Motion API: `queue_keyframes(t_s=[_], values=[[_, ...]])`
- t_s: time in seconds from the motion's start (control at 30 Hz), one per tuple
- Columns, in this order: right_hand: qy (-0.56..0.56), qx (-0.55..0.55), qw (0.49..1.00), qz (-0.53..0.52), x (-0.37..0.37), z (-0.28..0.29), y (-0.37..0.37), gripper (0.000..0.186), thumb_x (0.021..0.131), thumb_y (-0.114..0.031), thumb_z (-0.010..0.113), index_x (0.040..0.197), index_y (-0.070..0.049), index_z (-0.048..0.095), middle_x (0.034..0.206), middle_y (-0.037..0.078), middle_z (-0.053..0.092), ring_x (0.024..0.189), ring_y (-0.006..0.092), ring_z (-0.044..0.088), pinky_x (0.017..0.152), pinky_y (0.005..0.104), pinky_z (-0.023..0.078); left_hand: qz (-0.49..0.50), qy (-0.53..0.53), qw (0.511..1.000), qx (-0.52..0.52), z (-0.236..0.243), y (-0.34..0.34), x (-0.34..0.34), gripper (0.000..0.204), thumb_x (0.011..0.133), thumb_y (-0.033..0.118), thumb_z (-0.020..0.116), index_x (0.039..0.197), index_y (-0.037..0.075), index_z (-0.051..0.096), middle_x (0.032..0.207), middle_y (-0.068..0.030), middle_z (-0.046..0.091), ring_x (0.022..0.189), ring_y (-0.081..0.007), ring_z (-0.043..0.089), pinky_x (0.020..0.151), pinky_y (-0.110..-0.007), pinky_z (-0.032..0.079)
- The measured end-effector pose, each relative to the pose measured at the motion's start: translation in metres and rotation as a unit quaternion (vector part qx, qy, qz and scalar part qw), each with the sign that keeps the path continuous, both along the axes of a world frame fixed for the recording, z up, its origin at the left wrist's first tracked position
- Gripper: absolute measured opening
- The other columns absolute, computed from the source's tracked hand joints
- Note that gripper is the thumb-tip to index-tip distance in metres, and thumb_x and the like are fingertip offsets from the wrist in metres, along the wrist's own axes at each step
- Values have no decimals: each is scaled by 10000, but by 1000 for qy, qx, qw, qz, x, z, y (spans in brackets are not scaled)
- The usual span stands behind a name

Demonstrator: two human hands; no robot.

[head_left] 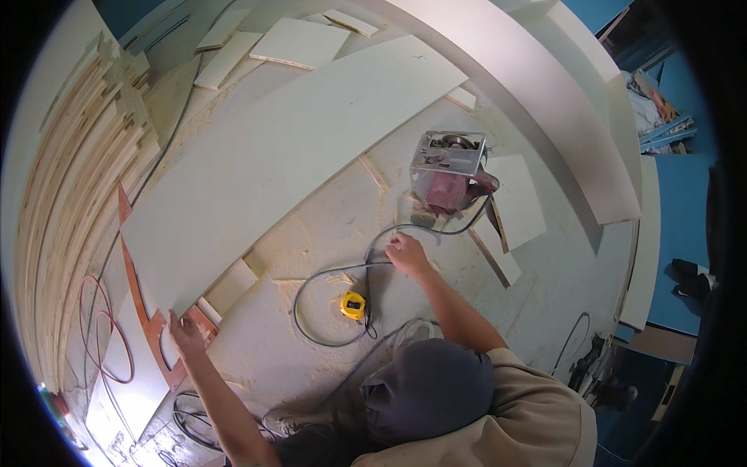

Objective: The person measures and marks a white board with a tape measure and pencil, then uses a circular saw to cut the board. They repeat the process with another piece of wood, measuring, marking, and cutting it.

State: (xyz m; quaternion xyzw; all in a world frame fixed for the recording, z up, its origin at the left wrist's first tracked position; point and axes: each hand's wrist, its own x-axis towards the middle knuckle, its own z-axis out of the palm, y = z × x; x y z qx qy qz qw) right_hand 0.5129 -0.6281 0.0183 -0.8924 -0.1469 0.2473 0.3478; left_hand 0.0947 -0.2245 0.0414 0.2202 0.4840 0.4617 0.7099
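Note:
My left hand [185, 336] grips the lower edge of a long white board [296, 148], beside a reddish-brown wooden piece [159, 350] that lies partly under it. My right hand [405, 253] has curled fingers over a looping black cable [299, 292]; what they hold, if anything, is unclear. A yellow tape measure [352, 306] lies on the dusty floor [303, 233] below and left of that hand. Above it, a red circular saw [447, 187] with a metal base plate rests upturned among white offcuts [513, 202].
Stacked wooden strips [78, 233] fill the left, with a red hose [105, 327] near their foot. More cut boards [299, 43] lie at the top. A long white panel [568, 124] stands at the right. A grey cap [428, 389] and beige shirt [537, 412] show at the bottom.

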Motion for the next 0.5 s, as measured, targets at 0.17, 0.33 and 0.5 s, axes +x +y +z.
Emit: queue_keyframes(t_s=[0.17,0.33,0.5], values=[[-61,-44,997,8,-8,-1,5,280,799,-285,585,920,-39,642,904,183,683,874,385,642,774,458,508,-43,57,997,-3,-2,8,-66,225,940,186,610,1097,27,591,979,-49,650,829,-136,621,663,-206,497],[-112,-73,991,-16,15,-12,-5,324,807,-330,628,908,-22,637,872,167,692,858,372,649,757,454,510,-113,281,950,-75,7,-25,-78,336,889,374,660,1029,76,589,793,-47,653,660,-128,623,524,-202,423],[-140,-197,969,45,46,-25,16,421,819,-406,621,932,-1,634,881,197,683,876,379,654,780,469,510,-220,455,854,-122,20,-37,-79,400,887,460,618,975,69,626,669,-54,635,585,-125,610,466,-230,394]])
